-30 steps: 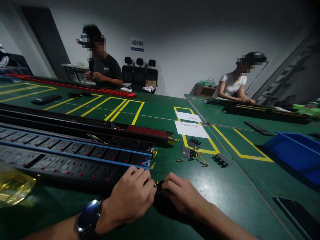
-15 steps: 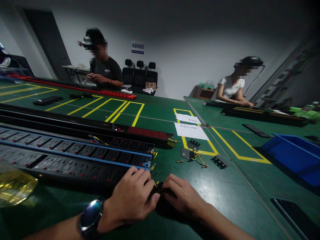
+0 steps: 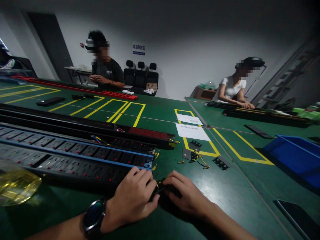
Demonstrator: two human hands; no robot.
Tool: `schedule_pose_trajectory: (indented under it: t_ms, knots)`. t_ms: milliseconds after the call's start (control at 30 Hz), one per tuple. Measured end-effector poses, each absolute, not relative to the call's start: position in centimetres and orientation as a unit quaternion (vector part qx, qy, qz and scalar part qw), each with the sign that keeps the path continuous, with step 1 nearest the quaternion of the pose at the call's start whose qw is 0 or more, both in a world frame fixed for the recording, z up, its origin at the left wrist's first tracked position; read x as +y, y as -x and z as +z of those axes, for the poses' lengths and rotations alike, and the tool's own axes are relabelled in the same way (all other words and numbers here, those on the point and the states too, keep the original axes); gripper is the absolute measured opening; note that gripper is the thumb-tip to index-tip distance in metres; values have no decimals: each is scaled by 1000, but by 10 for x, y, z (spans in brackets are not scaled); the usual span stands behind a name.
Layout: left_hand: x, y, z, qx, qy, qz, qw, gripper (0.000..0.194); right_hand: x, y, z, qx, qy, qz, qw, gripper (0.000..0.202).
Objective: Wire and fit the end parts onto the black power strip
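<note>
My left hand (image 3: 135, 196), with a watch on the wrist, is closed over the right end of the nearest black power strip (image 3: 82, 170). Facing it, my right hand (image 3: 186, 193) has its fingers bent in a pinch on a small dark part (image 3: 161, 189) at the strip's end. A bit of yellow wire (image 3: 159, 183) shows between the hands. The fingers cover most of that part, so its shape is hidden. Just beyond lie black end plates (image 3: 221, 162), one with a yellow-green wire (image 3: 201, 159), and a brass-coloured screw (image 3: 180, 162).
More power strips (image 3: 100, 151) lie side by side at left, near a yellow-tinted clear container (image 3: 20, 183). White paper labels (image 3: 192, 131), a blue bin (image 3: 295, 156) and a phone (image 3: 297, 216) are at right. Two people (image 3: 107, 71) work across the table.
The view has shifted slightly. My right hand's fingers have lifted and spread a little at the strip's end, showing more of the dark part; my left hand keeps its hold.
</note>
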State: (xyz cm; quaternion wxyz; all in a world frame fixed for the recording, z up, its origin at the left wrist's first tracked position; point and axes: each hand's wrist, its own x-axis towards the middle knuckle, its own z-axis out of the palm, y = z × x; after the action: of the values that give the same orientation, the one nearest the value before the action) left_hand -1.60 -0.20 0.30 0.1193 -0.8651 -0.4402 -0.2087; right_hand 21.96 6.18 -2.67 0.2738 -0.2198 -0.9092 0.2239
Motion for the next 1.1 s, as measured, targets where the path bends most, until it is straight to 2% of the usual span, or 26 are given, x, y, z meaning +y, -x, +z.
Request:
schedule_pose_trajectory:
  t_ms: [200,733,967,1100]
  knots:
    - [0,14,2,-437,864,-211,135,13,65,-212,-40,-907,263,169,282,14]
    - [-3,10,-1,-416,874,-177,179,5,62,-207,-41,-917,271,29,290,24]
    - [-3,7,-3,-441,862,-179,174,6,62,-205,-38,-919,294,31,261,23]
    - [-4,8,-3,-463,850,-196,161,6,61,-207,-37,-920,273,12,283,22]
